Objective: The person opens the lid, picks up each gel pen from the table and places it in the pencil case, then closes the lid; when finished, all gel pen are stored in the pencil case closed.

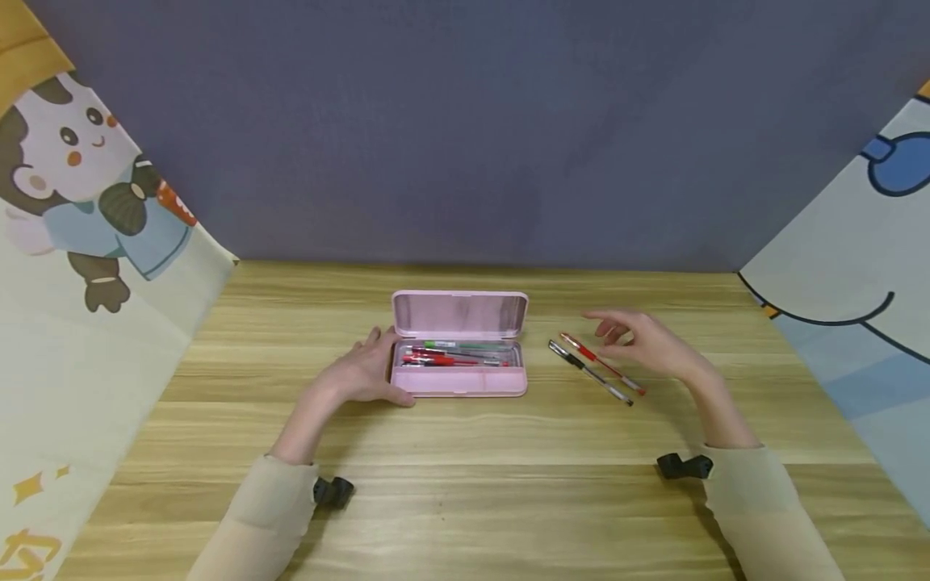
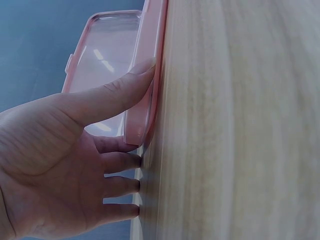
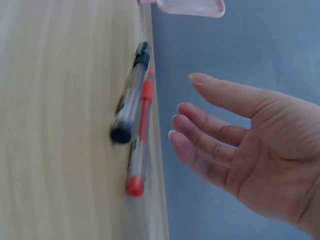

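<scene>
Now we have two pens lying loose on the desk (image 1: 465, 500), just under and in front of our right hand (image 1: 654, 343): the red pen (image 1: 601, 365) nearer the fingertips and the black pen (image 1: 590, 373) touching or nearly touching it along its length, both slanting away from the palm. Our right hand hovers above them with its fingers spread and relaxed, holding nothing; the wrist view shows a clear gap between the fingertips (image 3: 187, 127) and the pens, so no grip has begun. To the left of that hand sits the pink pencil case (image 1: 459, 379), its lid (image 1: 460, 315) standing up at the back and several pens already lying inside, red and green among them. Our left hand (image 1: 363, 373) rests flat beside the case's left end, thumb (image 2: 115, 92) pressed along its front edge and the other fingers straight on the desk, so it steadies the case without curling round it. We judge the step in hand to be the reach for a loose pen, with the case braced to receive it. The next move seems to call for lowering the right hand and pinching one pen alone, probably the red one as the closer, without rolling its neighbour away.
</scene>
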The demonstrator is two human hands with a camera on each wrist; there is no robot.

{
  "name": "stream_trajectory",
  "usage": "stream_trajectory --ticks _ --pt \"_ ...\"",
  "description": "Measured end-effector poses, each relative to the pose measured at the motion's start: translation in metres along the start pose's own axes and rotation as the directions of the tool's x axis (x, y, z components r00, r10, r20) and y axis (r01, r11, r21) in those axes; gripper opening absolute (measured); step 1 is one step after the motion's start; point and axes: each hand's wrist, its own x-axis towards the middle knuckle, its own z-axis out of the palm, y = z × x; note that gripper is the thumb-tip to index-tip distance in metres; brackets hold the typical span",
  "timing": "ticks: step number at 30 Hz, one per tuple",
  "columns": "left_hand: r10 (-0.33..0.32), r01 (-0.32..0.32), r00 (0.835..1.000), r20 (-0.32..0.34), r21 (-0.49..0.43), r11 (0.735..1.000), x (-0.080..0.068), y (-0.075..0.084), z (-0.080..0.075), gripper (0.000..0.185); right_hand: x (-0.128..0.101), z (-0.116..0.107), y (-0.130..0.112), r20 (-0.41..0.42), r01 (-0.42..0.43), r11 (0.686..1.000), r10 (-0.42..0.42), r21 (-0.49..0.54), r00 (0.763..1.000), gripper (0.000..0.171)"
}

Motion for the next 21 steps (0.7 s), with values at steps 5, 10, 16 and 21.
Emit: stream_trajectory --ticks 5,10,16,21 --pt "-0.008 0.008 1.0 0.006 0.001 1.0 0.0012 -0.0013 0.0006 0.115 -0.0044 0.0005 0.0054 0.076 -0.067 0.998 0.066 0.006 0.995 0.064" --pt "-0.021 0.021 1.0 0.008 -0.001 1.0 0.0012 -0.0006 -0.0002 0.115 -0.0046 0.0046 0.0076 0.11 -0.093 0.995 0.096 -0.031 0.989 0.063" --pt "-0.021 0.021 1.0 0.006 0.013 1.0 0.0035 -0.0006 -0.0005 0.114 -0.0013 0.0079 0.0057 0.134 -0.103 0.993 0.111 -0.064 0.985 0.059" --pt "-0.024 0.023 1.0 0.008 0.013 1.0 0.0043 -0.0017 -0.0001 0.114 0.001 0.0087 0.0038 0.163 -0.133 0.989 0.142 -0.063 0.976 0.054"
